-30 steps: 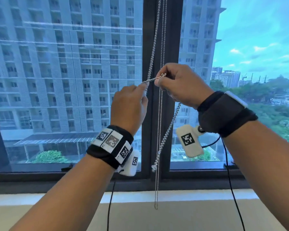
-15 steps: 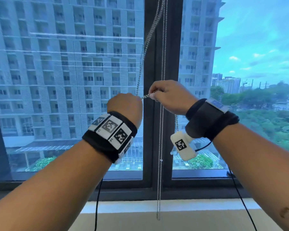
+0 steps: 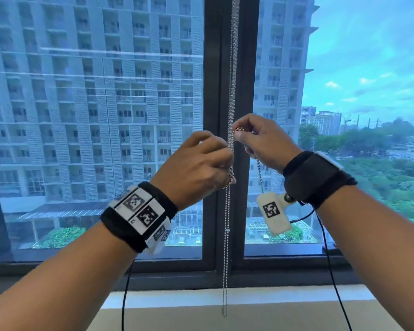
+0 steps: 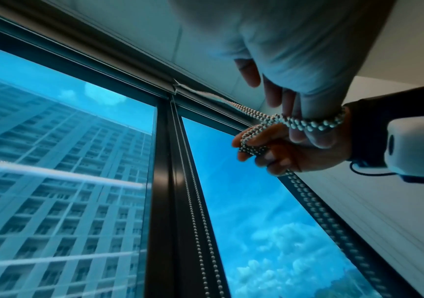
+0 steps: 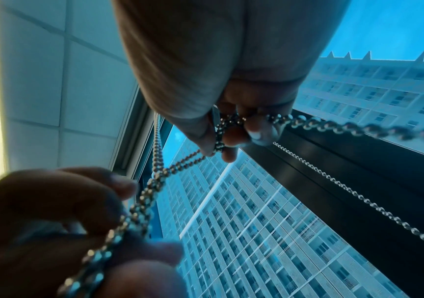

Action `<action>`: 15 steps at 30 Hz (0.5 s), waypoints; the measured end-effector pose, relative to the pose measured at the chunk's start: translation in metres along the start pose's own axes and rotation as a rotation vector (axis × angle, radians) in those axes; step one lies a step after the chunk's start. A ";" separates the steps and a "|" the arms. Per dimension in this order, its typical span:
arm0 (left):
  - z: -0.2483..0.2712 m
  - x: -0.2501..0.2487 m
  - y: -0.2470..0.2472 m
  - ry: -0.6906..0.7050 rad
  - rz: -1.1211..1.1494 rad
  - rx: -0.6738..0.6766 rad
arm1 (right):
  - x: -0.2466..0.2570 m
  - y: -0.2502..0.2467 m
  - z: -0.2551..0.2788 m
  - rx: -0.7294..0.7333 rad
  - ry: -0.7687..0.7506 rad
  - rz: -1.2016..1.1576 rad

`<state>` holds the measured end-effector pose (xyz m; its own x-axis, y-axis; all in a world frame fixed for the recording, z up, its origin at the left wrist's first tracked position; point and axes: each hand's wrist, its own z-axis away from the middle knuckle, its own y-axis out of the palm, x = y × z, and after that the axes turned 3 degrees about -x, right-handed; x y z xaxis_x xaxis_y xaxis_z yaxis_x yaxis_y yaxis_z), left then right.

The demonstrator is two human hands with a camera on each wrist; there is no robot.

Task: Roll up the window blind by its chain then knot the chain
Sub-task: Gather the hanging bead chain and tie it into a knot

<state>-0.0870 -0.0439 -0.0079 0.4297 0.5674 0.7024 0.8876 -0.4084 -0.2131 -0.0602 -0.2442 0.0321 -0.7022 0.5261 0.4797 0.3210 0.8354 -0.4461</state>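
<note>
Two hands worked a knot into a window blind's bead chain (image 3: 230, 96) before the dark window frame (image 3: 210, 91).

The left hand (image 3: 196, 163) pinched the doubled strands low while the right hand (image 3: 263, 142) pinched a bunched loop beside them, the slack hanging to the sill (image 3: 285, 299). Smooth beads could slide from either pinch, letting the half-formed knot fall open.
</note>
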 end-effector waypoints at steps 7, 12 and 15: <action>-0.019 0.005 -0.011 0.089 0.110 0.038 | 0.016 -0.014 0.000 0.007 -0.045 0.028; -0.026 -0.005 -0.019 0.129 0.123 -0.089 | 0.025 -0.016 0.007 0.071 -0.051 0.002; -0.027 -0.007 -0.020 0.115 0.200 -0.084 | 0.031 -0.017 0.008 0.075 -0.070 0.017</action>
<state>-0.1121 -0.0586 0.0097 0.5693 0.3863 0.7257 0.7680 -0.5650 -0.3017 -0.0919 -0.2434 0.0485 -0.7404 0.5253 0.4194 0.2864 0.8109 -0.5103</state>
